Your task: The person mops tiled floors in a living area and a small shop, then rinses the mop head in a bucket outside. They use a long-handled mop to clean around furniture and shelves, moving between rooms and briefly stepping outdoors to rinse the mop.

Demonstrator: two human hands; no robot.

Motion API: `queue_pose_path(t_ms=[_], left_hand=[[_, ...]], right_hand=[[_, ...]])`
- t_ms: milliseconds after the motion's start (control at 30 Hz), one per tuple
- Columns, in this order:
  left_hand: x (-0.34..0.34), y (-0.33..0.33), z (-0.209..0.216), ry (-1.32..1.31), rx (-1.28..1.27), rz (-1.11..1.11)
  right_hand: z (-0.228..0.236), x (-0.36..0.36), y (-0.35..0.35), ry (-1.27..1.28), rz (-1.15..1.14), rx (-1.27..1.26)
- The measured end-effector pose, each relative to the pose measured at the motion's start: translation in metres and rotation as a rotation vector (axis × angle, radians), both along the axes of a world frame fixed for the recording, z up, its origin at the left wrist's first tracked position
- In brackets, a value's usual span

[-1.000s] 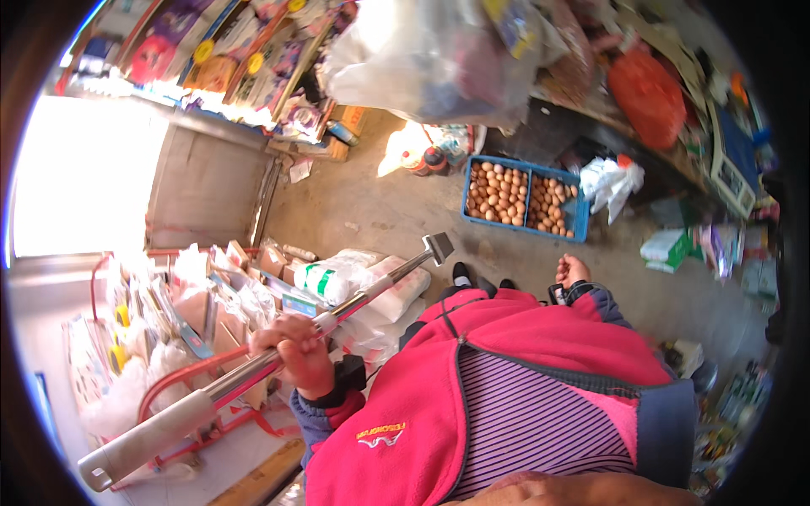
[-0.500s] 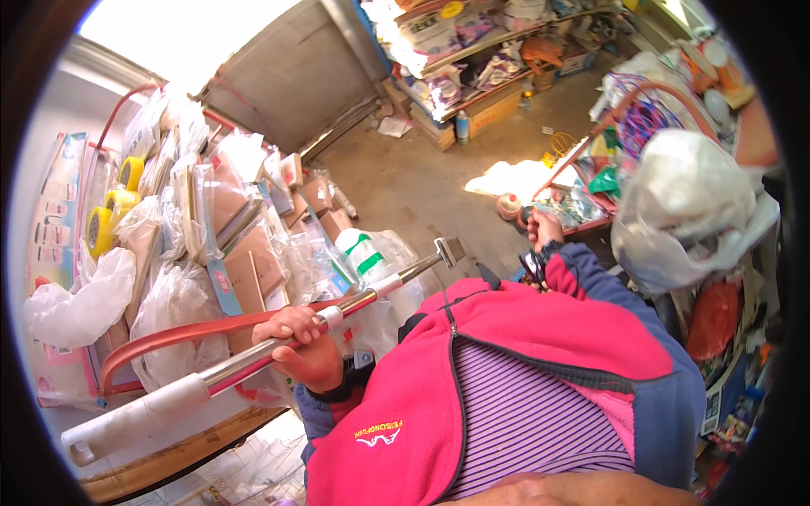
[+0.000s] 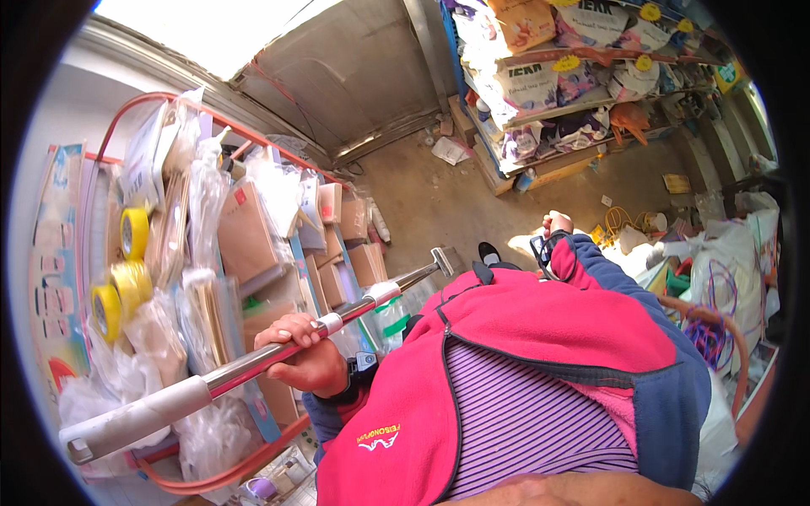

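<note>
My left hand (image 3: pixel 305 354) is wrapped round a telescopic pole (image 3: pixel 291 347) with shiny metal tubes, white collars and a long white grip. The pole slants across my front, its white grip (image 3: pixel 139 419) at lower left and a small metal crosspiece (image 3: pixel 442 261) at its upper right end. My right hand (image 3: pixel 556 223) is held forward on the far right side, its fingers curled into a loose fist. Nothing shows in it, and a dark band sits at its wrist. A dark shoe (image 3: pixel 488 253) shows on the floor beyond my jacket.
On my left a red-framed rack (image 3: pixel 126 103) holds cardboard boxes (image 3: pixel 251 232), clear bags and yellow tape rolls (image 3: pixel 133 234). Shelves (image 3: pixel 553 110) with bagged goods stand ahead. A metal door panel (image 3: pixel 329 76) is far left. Plastic bags and coiled cords (image 3: pixel 713 329) crowd the right.
My view has shifted forward and turned right; the shelves look nearer, and the red-framed items on the right have slid lower. My left hand still grips the pole.
</note>
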State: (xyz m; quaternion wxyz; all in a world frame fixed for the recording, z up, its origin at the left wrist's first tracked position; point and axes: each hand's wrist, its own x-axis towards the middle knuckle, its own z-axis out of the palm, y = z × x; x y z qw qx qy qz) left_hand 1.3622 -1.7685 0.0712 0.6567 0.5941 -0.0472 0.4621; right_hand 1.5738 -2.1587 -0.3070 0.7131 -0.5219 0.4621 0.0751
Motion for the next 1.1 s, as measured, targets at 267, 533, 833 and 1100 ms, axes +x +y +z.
queue_pose_path(t_ms=[267,533,833,1100], left_hand=[[0.146,0.038,0.026,-0.024,0.053,0.164],[0.276,0.127,0.023,-0.037,0.085,0.147],[0.413,0.215,0.039,0.057,0.084,0.151],[0.532,0.278,0.033,0.034,0.127,0.280]], right_hand=[[0.013,0.215,0.104,0.016,0.345,0.153],[0.059,0.385,0.272,-0.101,0.569,0.366],[0.142,0.531,0.423,-0.261,0.849,0.231],[0.174,0.656,0.571,-0.242,1.140,0.417]])
